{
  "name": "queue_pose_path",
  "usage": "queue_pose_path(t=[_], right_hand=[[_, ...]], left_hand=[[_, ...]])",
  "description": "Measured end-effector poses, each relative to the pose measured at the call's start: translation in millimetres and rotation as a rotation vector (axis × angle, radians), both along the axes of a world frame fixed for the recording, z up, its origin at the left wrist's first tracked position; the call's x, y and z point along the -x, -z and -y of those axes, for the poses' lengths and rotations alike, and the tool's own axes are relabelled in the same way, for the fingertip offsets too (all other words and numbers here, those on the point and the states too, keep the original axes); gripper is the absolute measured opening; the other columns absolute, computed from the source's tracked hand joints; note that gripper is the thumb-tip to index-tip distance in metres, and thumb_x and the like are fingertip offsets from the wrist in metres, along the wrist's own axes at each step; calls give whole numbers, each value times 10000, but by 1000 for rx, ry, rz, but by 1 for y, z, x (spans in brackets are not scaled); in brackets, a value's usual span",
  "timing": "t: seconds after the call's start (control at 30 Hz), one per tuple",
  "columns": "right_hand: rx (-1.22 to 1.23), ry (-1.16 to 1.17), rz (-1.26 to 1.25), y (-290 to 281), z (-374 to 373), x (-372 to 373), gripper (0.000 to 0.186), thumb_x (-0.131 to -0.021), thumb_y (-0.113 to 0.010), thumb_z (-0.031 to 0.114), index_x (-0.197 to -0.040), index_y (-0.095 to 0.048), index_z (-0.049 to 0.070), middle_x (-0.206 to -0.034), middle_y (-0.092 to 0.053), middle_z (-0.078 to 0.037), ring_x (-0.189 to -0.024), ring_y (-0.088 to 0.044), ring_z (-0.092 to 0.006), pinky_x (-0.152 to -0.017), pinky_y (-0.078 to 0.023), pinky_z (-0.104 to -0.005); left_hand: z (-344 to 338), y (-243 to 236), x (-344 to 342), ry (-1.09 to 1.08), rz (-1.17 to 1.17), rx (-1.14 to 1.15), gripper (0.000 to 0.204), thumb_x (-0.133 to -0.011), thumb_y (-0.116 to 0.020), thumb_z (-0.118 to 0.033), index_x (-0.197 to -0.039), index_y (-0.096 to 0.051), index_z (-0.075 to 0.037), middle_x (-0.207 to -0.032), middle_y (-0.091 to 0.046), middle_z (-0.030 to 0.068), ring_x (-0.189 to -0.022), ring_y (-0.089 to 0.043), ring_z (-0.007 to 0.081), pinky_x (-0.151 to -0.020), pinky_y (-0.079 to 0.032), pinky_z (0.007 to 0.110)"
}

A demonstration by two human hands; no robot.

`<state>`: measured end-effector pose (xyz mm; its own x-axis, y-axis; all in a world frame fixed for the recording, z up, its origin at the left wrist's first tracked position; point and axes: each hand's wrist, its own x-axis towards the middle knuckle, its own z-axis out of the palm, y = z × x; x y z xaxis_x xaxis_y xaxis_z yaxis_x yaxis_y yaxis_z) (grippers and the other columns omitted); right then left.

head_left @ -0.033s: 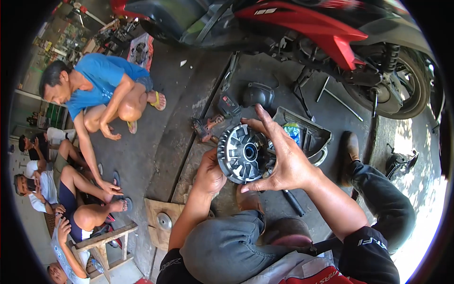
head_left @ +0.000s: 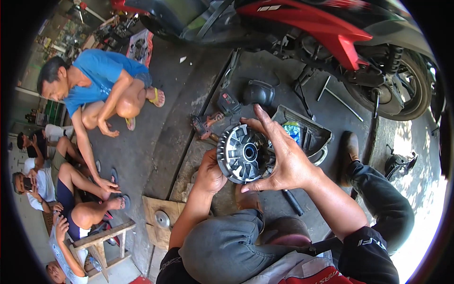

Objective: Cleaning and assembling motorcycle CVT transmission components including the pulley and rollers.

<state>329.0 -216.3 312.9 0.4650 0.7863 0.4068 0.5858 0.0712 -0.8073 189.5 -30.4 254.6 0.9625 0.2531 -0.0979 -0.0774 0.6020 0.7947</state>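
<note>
A round metal scooter variator (head_left: 232,163), with teeth around its rim and ribs on the face turned up, is held over my knees between both hands. My left hand (head_left: 211,175) grips its left edge, fingers curled behind and mostly hidden. My right hand (head_left: 287,158) clasps the right side, thumb at the lower rim and fingers arched over the top. Just beyond lie a red and black cordless driver (head_left: 202,127) and a dark battery pack (head_left: 229,103). A grey engine cover (head_left: 319,128) holding a blue-green packet (head_left: 292,132) is behind my right hand.
A red and black scooter (head_left: 302,26) stands across the far side. A T-handle wrench (head_left: 339,100) lies near its wheel. Cardboard (head_left: 153,204) bears a metal disc (head_left: 162,218). A person in blue (head_left: 101,71) squats at left; others sit by a wooden bench (head_left: 106,236).
</note>
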Motion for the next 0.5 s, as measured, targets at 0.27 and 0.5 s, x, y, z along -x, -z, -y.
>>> queue_pose_path(t=[0.27, 0.5], right_hand=[[74, -117, 129, 16, -19, 0, 1496, -518, -1029, 419, -1661, -162, -8, -1522, -546, -210, -1186, -591, -402, -1060, -470, -479], [118, -150, 119, 18, -21, 5, 1445, -508, -1015, 366, -1649, -217, -21, -1495, -567, -212, -1219, -586, -405, -1047, -488, -476]], left_hand=[[-2, 49, 12, 41, -37, 279, 666, -947, -729, -211, -1518, -466, 9, -1457, -596, 142, -1289, -635, 234, -1107, -531, 411], [-4, 62, 23, 170, -36, 205, 841, -986, -665, -451, -1615, -282, -43, -1602, -428, 197, -1420, -522, 338, -1150, -502, 513]])
